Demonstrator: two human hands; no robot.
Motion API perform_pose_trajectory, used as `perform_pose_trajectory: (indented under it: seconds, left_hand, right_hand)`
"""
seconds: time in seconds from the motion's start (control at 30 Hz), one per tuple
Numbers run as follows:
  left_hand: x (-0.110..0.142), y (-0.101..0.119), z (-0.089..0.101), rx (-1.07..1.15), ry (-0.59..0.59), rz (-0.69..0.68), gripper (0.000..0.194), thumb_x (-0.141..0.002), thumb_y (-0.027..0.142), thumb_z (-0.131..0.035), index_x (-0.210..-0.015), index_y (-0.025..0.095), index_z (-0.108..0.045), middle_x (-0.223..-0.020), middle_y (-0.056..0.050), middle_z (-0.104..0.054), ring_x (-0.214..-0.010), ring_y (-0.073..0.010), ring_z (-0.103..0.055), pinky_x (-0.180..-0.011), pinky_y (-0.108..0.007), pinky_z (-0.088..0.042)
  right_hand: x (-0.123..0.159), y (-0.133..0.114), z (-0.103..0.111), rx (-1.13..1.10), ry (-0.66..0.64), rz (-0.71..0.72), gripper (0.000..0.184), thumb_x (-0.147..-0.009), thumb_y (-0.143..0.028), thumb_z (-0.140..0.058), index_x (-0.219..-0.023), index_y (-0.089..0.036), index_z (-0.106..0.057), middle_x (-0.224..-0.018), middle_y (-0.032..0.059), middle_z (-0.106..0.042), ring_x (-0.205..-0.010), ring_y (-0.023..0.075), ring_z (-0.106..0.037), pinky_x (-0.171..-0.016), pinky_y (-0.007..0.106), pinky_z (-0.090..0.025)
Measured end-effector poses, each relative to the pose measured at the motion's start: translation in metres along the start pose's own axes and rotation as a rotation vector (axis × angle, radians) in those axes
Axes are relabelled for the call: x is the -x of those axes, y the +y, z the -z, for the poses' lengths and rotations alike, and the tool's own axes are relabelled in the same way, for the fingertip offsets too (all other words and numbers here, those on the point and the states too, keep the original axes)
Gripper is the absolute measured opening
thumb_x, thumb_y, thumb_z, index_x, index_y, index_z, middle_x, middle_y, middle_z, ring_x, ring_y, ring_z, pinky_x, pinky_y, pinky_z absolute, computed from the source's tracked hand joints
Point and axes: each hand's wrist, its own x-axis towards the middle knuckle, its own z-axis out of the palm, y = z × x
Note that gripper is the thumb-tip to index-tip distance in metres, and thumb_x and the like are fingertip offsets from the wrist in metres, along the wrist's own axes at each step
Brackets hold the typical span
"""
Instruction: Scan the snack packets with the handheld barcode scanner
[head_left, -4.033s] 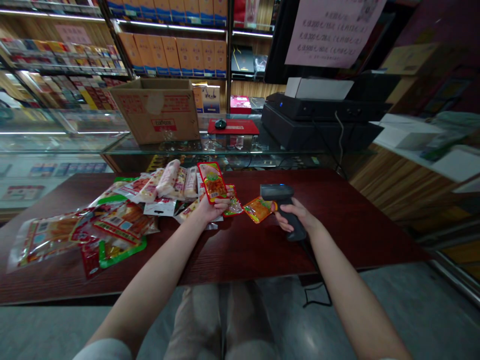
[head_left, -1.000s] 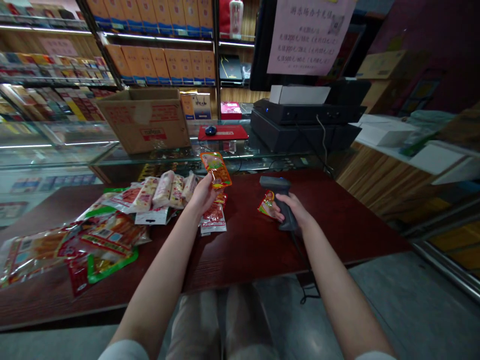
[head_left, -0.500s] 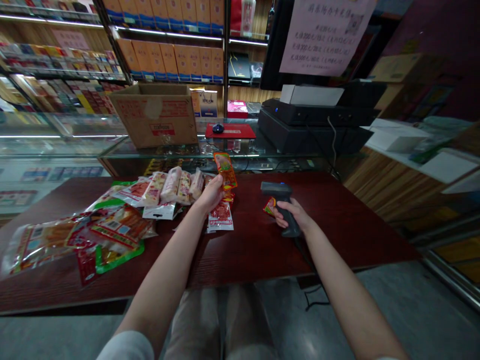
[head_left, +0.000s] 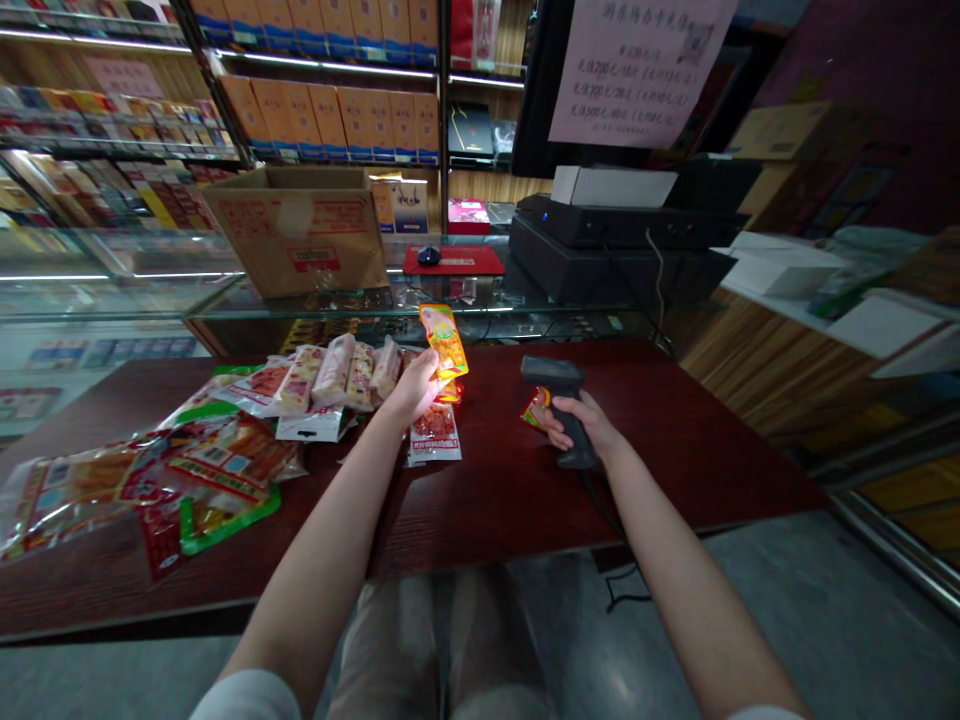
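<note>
Above the smooth, dark-red wooden table (head_left: pixel 495 500), the left hand (head_left: pixel 421 388) pinches a glossy, rectangular orange packet (head_left: pixel 445 342); the right hand (head_left: pixel 581 425) curls round the pistol-shaped matte scanner's (head_left: pixel 553 373) grip

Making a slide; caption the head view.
Left hand holds up a snack packet; right hand grips a handheld scanner above the dark table.

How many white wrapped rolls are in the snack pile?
4 visible, side by side: leftmost roll, second roll, third roll and rightmost roll, nearest the left hand. More may be hidden.
</note>
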Motion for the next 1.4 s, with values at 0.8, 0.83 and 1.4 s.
perform_pose_trajectory:
  seconds: [0.8, 0.83, 1.4]
  left_hand:
    - [0.035, -0.009, -0.028, -1.905, -0.036, -0.426, 0.043, -0.095, 0.024, -0.043, -0.130, 0.006, -0.061, -0.141, -0.022, -0.055, -0.141, -0.0353, -0.041, -0.120, -0.054, -0.022]
    - [0.034, -0.015, -0.031, -1.837, -0.166, -0.453, 0.047, -0.096, 0.026, -0.043, -0.137, 0.007, -0.055, -0.147, -0.020, -0.051, -0.142, -0.0320, -0.040, -0.120, -0.049, -0.024]
    - [0.034, -0.039, -0.046, -2.007, -0.316, -0.359, 0.042, -0.093, 0.047, -0.053, -0.112, 0.010, -0.062, -0.112, -0.018, -0.062, -0.107, -0.0316, -0.063, -0.089, -0.040, -0.049]
  right_hand:
    - [-0.035, 0.016, 0.037, 0.065, 0.383, 0.003, 0.034, -0.070, -0.047, -0.075, -0.081, -0.017, -0.061, -0.048, -0.0031, -0.056, -0.037, 0.0112, -0.049, -0.050, 0.029, -0.051]
    - [-0.037, 0.017, 0.037, 0.052, 0.354, 0.016, 0.034, -0.070, -0.047, -0.075, -0.080, -0.018, -0.061, -0.048, -0.0041, -0.055, -0.037, 0.0107, -0.049, -0.056, 0.030, -0.054]
    - [-0.011, -0.011, 0.040, -0.108, 0.436, 0.198, 0.032, -0.075, -0.048, -0.069, -0.090, -0.021, -0.061, -0.051, -0.0085, -0.048, -0.041, 0.0091, -0.045, -0.065, 0.031, -0.053]
